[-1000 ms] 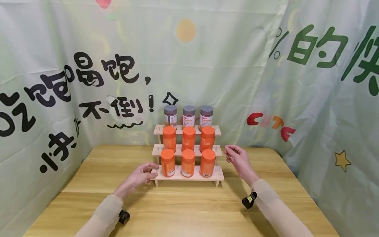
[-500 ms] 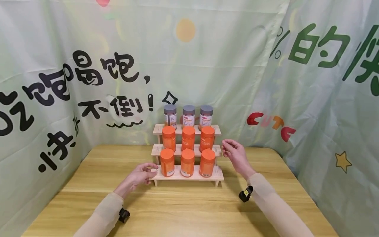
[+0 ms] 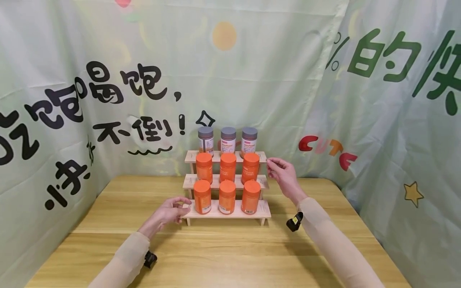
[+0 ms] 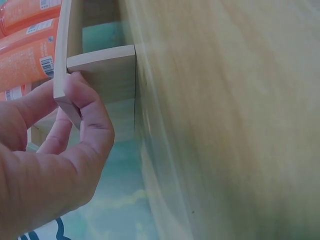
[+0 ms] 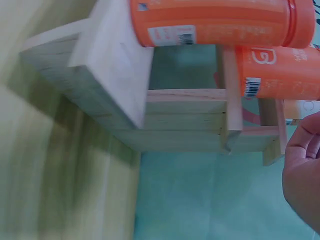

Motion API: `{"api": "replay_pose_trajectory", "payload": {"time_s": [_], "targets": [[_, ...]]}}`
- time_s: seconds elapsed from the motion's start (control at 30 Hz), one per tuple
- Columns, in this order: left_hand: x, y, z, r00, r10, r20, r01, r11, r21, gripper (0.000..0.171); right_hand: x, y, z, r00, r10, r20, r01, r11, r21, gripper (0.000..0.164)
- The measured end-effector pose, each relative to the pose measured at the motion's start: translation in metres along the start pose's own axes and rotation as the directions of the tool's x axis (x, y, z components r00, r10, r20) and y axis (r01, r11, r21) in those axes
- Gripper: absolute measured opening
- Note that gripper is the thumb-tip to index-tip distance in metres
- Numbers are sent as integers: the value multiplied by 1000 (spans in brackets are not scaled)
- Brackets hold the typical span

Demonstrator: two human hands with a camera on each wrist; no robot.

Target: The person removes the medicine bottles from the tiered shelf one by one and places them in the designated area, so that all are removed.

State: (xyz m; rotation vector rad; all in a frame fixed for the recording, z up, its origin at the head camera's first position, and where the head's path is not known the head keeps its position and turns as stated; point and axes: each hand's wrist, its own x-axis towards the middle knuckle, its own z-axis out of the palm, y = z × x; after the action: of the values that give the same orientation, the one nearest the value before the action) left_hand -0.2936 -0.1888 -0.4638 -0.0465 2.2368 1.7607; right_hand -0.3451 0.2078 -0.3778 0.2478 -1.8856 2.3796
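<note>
A light wooden three-tier display rack (image 3: 264, 209) stands on the table in the head view. Orange jars (image 3: 227, 197) fill the bottom and middle tiers, three on each. Three bottles with grey caps (image 3: 228, 141) stand on the top tier. My left hand (image 3: 169, 213) pinches the left end of the bottom board (image 4: 62, 65), its thumb and fingers on opposite faces in the left wrist view. At the right end of the top board (image 3: 263, 157), my right hand (image 3: 285, 178) has bent fingers, tips right at the edge. The right wrist view cuts off those fingertips.
The wooden table (image 3: 223, 256) extends in front of the rack and to both sides. Pale green curtains (image 3: 259, 80) with printed characters hang behind it and along both sides. A small black camera (image 3: 294, 222) sits on the right wrist, another (image 3: 150, 260) on the left.
My right hand has moved up and left, from beside the middle tier to the top board's right end. The left hand keeps its pinch on the bottom board; the jars stay put.
</note>
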Motion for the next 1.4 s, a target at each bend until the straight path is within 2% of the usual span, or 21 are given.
{"api": "replay_pose_trajectory", "payload": {"time_s": [0.27,0.3,0.5,0.53,0.77,0.9,1.2,1.4], "targets": [[-1,-1,1,1000,5,1,-5,1000,-29,38,15,-9,6,1000,-19,-1,19,998,-53,50],[-1,-1,1,1000,7,5,-7,999,-31,38,16,-10,7,1000,-19,-1,19,998,-59,49],[0,-3,-1,1000,-1,13,2,999,-44,39,27,-18,13,999,-49,6,49,992,-120,17],[0,-3,-1,1000,-1,15,2,999,-43,39,30,-18,13,998,-55,5,56,990,-127,17],[1,-2,0,1000,7,29,-6,999,-39,38,51,-24,16,996,-87,-6,83,970,-230,55],[-1,-1,1,1000,8,16,-7,1000,-28,36,56,-28,21,995,-101,16,101,960,-262,60],[-2,2,3,1000,8,-11,-8,1000,10,36,69,-29,30,991,-91,100,109,975,-194,68],[-2,2,3,1000,17,-9,-17,1000,17,36,76,-31,38,988,-84,132,112,969,-220,71]]}}
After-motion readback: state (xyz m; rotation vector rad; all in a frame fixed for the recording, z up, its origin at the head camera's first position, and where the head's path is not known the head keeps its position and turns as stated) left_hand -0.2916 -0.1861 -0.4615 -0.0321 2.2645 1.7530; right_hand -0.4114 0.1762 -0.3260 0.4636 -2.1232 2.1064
